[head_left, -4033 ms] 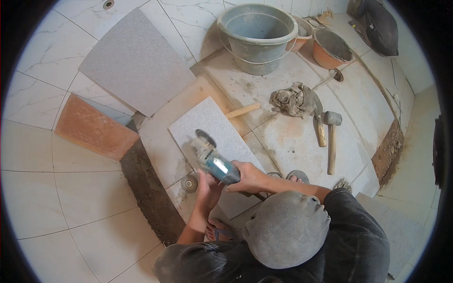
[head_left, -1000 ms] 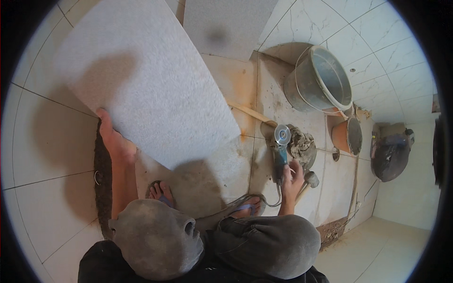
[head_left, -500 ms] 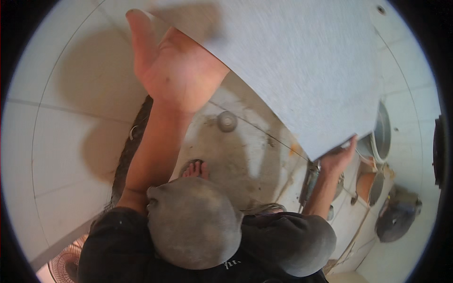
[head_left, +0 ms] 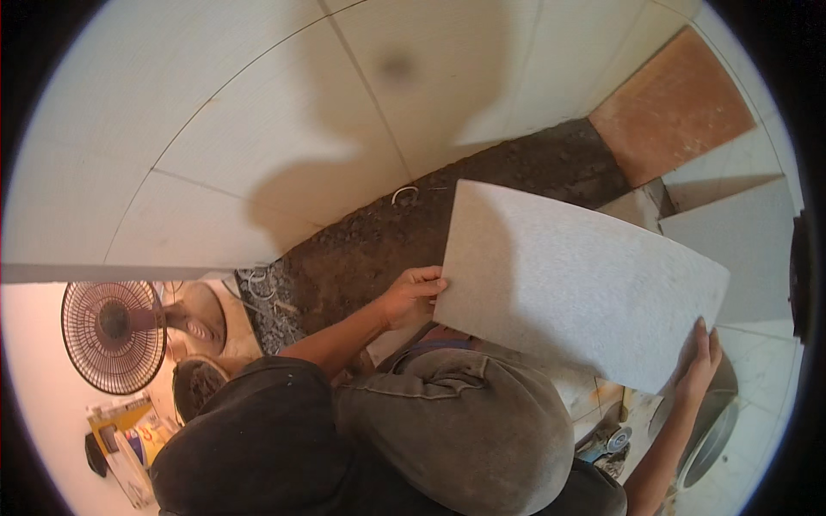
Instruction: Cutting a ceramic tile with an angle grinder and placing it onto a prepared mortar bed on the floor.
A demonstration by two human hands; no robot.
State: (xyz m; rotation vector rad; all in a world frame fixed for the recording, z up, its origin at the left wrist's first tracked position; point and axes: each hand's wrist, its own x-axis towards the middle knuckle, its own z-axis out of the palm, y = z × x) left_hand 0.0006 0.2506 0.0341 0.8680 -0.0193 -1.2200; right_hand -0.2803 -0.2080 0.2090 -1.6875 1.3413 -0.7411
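A pale grey speckled tile (head_left: pixel 576 284) is held flat and tilted over a dark strip of bare rough ground (head_left: pixel 353 249) at the wall's base. My left hand (head_left: pixel 413 297) grips its left edge, thumb on top, and my right hand (head_left: pixel 699 365) grips the lower right corner. A second grey tile (head_left: pixel 731 254) leans at the right beside an orange-brown slab (head_left: pixel 667 103). The angle grinder (head_left: pixel 617 439) lies below the held tile, to the left of my right forearm.
A standing fan (head_left: pixel 112 322) is at the left beyond the wall's edge, near a dark tub (head_left: pixel 198 385) and yellow packages (head_left: pixel 120 439). A large bucket (head_left: pixel 714 443) stands at the lower right. A thin white loop (head_left: pixel 404 196) sits along the strip's edge.
The grinder left my hands and now lies down. I lifted the grey tile with both hands, and the view swung left toward the wall, the bare strip and the fan.
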